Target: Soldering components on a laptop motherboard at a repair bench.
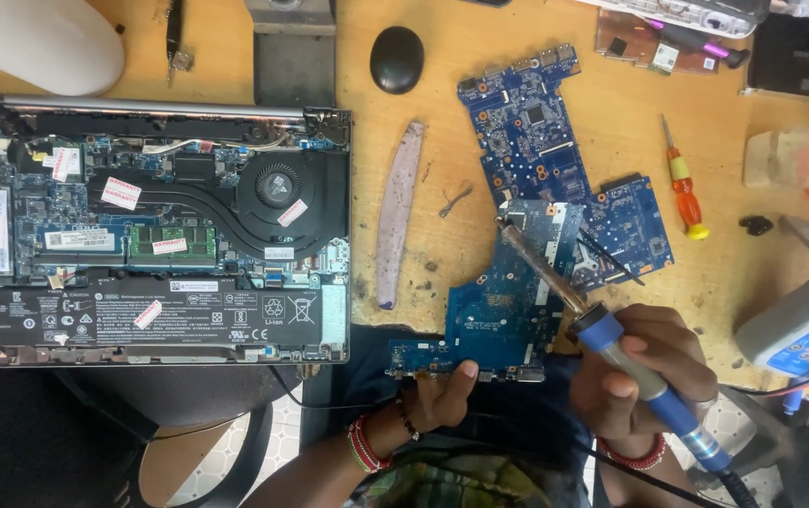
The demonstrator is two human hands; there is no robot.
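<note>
Gripping a blue-handled soldering iron [611, 348], the right hand [644, 376] has its fingers closed around the handle, tip resting on the blue circuit board [503, 301] at the table [461, 113] edge. The left hand [442, 395] pinches that board's lower edge, thumb on top. An opened laptop [155, 226] lies well apart to the left

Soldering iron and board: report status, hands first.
Right hand gripping blue soldering iron, tip on blue circuit board. Left hand steadying board's near edge. Second board beyond, touching or overlapping; can't tell which.
</note>
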